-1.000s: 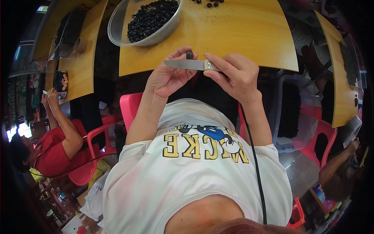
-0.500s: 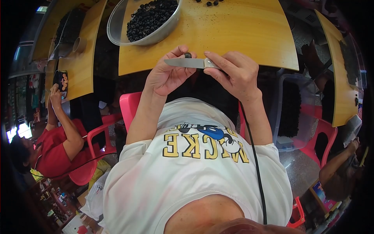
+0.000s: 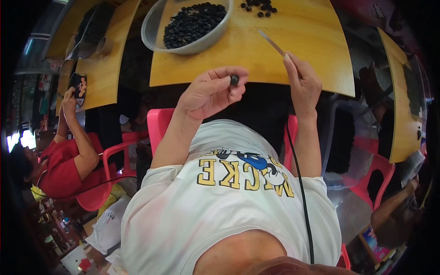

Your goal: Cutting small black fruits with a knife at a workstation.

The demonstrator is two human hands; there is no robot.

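Note:
Between the thumb and fingers of my left hand is a small round black piece, like a nut or berry; its exact kind does not show. My right hand is closed round the handle of a small knife, over the table's near part. The blade points away and to the left, apart from the left hand. Beyond my left hand stands a translucent plastic bowl with many similar black pieces in it. Several more loose pieces lie on the table right of the bowl.
The yellow wooden table has its near edge just before me. A black cable runs down over my shirt. At right is a clear plastic bin with dark contents. People in a red shirt and dark clothing sit at either side.
My right hand has moved forward and right with the knife, away from the left hand. The blade now points away instead of lying across beside the black piece. My left hand has shifted slightly right.

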